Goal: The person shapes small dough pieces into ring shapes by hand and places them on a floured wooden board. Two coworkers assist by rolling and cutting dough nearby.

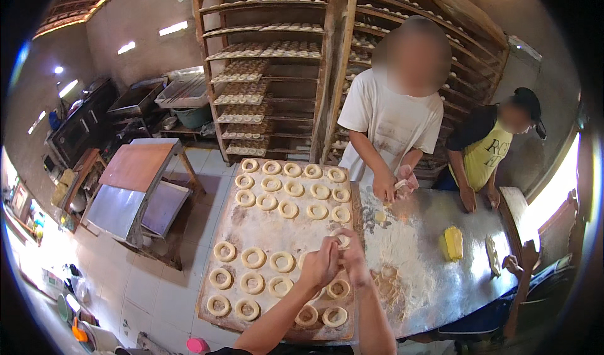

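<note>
**Hands meet over the dough board**

Two forearms rise from the lower edge. Left hand point(319, 266) and right hand point(352, 259) press together above the board point(251, 229), fingers curled and pinched around a dough ring point(343, 240) held between them; only its pale edge shows above the knuckles.

Board: floured, carrying raw rings in rows, a fuller batch at the far end, another nearer. A bare floured strip lies between the groups.

Board sits on the left end of a metal table point(465, 279). Loose flour point(396, 254) is spread just right of the hands. Yellow block point(453, 242) further right.

Across the table, a person in a white shirt point(393, 119) works dough in both hands. A second person in yellow point(484, 154) leans beside. Rack point(264, 72) of loaded trays behind.
</note>
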The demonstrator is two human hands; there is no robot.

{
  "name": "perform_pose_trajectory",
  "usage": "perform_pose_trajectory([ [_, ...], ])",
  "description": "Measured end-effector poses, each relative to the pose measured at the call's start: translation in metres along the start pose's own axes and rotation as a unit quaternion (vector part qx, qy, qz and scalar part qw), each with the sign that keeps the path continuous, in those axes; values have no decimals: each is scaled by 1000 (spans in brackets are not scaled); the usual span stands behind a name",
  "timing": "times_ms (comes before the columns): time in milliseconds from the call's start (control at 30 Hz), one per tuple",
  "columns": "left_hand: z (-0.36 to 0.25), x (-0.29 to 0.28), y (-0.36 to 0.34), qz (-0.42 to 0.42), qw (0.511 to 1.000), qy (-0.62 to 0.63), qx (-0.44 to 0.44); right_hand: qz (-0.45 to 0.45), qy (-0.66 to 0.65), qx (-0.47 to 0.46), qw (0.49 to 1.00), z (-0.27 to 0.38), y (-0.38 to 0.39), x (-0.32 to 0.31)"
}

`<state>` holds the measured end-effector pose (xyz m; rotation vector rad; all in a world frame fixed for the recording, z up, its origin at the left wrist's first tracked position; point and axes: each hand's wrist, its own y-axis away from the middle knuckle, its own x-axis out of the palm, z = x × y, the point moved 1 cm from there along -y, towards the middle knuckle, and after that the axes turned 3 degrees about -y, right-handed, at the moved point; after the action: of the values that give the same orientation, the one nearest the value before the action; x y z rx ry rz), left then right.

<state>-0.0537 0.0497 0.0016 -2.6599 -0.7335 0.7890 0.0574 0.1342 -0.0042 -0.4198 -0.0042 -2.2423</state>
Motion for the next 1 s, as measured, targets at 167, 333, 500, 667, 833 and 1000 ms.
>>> perform_pose_trajectory([
  [167,16,-3,-21,2,1000,3,20,-79,-27,-15,996,-7,-24,3],
  [333,33,-10,-43,28,998,-29,-39,-110,-14,16,994,-15,-46,3],
  [500,39,-16,-60,39,997,-22,-61,24,-51,-33,998,-11,-60,-5],
  [667,58,-2,-83,42,990,59,-122,-118,13,109,987,-16,-80,-3],
  [833,89,-4,-108,22,978,-167,-126,-226,333,101,910,-25,-105,-6],
  [1000,97,-33,-95,0,945,-272,-182,-173,592,120,778,-27,-102,-15],
])
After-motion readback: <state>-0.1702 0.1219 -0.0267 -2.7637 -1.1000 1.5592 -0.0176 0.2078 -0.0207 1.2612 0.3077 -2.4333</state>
